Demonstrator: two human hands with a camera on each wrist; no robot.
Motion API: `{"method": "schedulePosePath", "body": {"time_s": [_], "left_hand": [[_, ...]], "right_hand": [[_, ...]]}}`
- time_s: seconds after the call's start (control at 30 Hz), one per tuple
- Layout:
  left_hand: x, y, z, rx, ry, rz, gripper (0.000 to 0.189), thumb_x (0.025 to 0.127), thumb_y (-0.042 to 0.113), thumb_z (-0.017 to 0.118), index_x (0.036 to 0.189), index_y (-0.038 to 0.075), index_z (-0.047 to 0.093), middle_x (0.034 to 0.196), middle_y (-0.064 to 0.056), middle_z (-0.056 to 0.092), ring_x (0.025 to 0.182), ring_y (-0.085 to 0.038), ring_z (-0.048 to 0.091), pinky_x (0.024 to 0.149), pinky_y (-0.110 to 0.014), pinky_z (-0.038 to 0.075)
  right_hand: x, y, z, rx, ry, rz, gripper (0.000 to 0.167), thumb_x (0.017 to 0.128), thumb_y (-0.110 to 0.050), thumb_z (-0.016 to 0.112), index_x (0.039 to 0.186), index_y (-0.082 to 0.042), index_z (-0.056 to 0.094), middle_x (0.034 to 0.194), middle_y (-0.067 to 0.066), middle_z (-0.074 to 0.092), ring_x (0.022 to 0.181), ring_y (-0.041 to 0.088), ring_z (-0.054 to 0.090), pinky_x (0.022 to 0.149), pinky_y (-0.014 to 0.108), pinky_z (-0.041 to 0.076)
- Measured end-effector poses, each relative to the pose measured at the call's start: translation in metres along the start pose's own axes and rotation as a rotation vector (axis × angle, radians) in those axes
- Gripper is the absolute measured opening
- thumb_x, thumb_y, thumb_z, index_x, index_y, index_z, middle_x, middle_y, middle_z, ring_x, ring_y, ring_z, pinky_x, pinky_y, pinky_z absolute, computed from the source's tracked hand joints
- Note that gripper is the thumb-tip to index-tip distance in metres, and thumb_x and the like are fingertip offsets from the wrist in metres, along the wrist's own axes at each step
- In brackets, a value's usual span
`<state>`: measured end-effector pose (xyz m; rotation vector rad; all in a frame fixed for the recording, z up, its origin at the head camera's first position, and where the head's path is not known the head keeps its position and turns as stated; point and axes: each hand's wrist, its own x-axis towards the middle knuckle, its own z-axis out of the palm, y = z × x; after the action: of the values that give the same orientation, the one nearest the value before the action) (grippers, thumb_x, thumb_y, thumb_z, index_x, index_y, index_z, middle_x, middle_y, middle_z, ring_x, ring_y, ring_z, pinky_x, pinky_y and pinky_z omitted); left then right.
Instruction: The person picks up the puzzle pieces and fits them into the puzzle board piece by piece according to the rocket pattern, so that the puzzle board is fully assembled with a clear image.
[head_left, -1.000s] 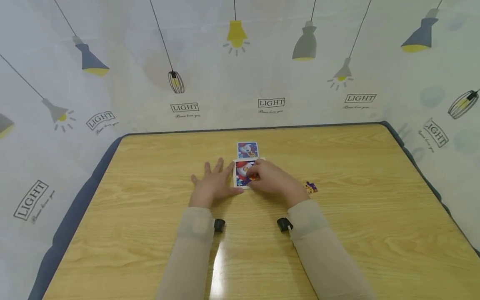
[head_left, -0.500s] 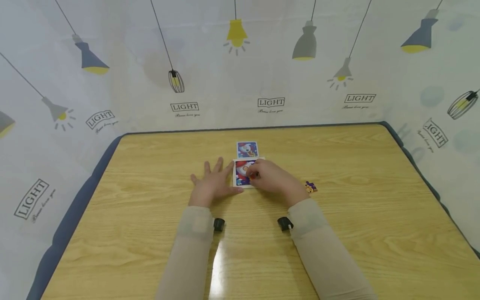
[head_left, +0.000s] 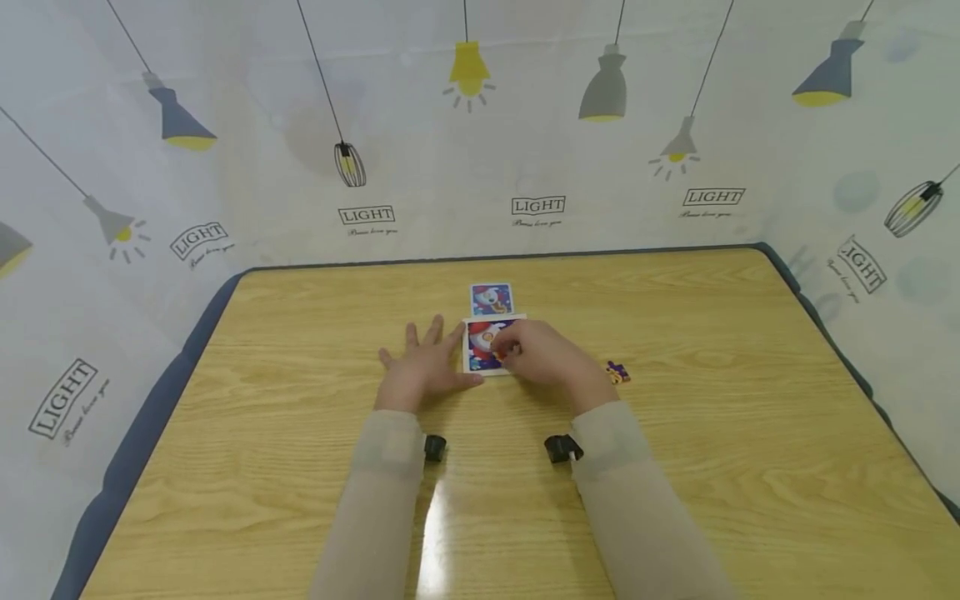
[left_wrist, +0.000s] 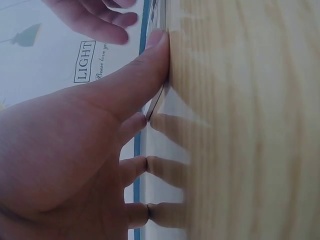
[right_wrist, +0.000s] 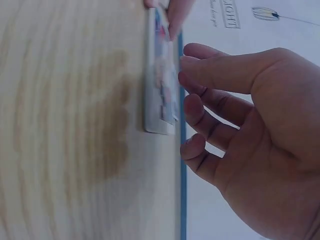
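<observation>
A small jigsaw puzzle (head_left: 477, 337) with a white border lies mid-table, its picture red, white and dark blue. My left hand (head_left: 422, 367) is spread flat at its left side, thumb at the near edge and index fingertip by the upper left corner. In the left wrist view the thumb (left_wrist: 142, 67) rests against the border's edge. My right hand (head_left: 546, 354) covers the puzzle's right part, fingers bent. From the right wrist view, the fingers (right_wrist: 194, 107) curl loosely close over the puzzle, no piece showing between them; one piece there sits slightly raised.
A picture card (head_left: 491, 297) with a similar design lies just beyond the puzzle. To the right, beside the right wrist, is a loose purple and yellow puzzle piece (head_left: 618, 372). The wooden table (head_left: 300, 483) meets a lamp-patterned cloth (head_left: 420, 125) at the back.
Both hands stay almost in place. The right fingers shift slightly over the puzzle's right part, and the whole view moves a little sideways.
</observation>
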<state>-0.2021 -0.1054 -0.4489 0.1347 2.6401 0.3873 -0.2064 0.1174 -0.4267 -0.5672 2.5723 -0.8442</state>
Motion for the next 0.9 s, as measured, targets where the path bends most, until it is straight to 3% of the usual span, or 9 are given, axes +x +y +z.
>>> {"method": "schedulePosePath", "body": {"time_s": [0.1,0.23,0.43,0.6,0.9], "left_hand": [[-0.009,0.004,-0.004,0.01,0.002,0.006,0.101,0.093,0.074,0.065,0.171,0.04,0.013,0.182,-0.004,-0.008,0.165,-0.05,-0.011,0.117,-0.09,-0.002],[-0.008,0.005,-0.004,0.017,-0.004,0.0,0.1,0.093,0.074,0.065,0.171,0.04,0.011,0.182,-0.004,-0.009,0.165,-0.049,-0.012,0.118,-0.089,-0.002],[-0.014,0.008,-0.008,0.019,0.013,0.022,0.1,0.093,0.072,0.065,0.172,0.039,0.012,0.182,-0.005,-0.007,0.165,-0.049,-0.009,0.119,-0.089,0.0],[-0.014,0.008,-0.01,0.01,0.002,0.016,0.102,0.093,0.072,0.067,0.172,0.039,0.012,0.182,-0.005,-0.008,0.165,-0.049,-0.011,0.118,-0.089,-0.001],[-0.005,0.001,-0.003,-0.009,-0.012,0.002,0.105,0.089,0.08,0.064,0.17,0.044,0.008,0.181,-0.001,-0.013,0.164,-0.049,-0.016,0.115,-0.089,-0.008]], "right_hand": [[-0.016,-0.001,-0.009,0.009,0.035,0.029,0.031,0.105,-0.009,0.062,0.133,-0.01,0.074,0.129,0.011,0.072,0.116,0.027,0.065,0.106,0.049,0.057],[-0.042,0.007,-0.024,-0.012,0.086,0.048,0.032,0.106,-0.011,0.063,0.137,-0.009,0.071,0.133,0.015,0.069,0.116,0.031,0.064,0.1,0.05,0.057],[-0.078,0.037,-0.044,-0.043,0.142,0.064,0.035,0.106,-0.009,0.063,0.14,-0.005,0.067,0.141,0.02,0.063,0.117,0.036,0.062,0.094,0.052,0.057],[-0.098,0.062,-0.051,-0.014,0.157,0.114,0.037,0.105,-0.01,0.064,0.142,-0.004,0.065,0.146,0.021,0.057,0.12,0.039,0.06,0.085,0.047,0.059],[-0.106,0.095,-0.043,0.068,0.096,0.131,0.053,0.101,-0.007,0.071,0.151,0.0,0.055,0.15,0.027,0.052,0.127,0.046,0.059,0.102,0.06,0.055]]}}
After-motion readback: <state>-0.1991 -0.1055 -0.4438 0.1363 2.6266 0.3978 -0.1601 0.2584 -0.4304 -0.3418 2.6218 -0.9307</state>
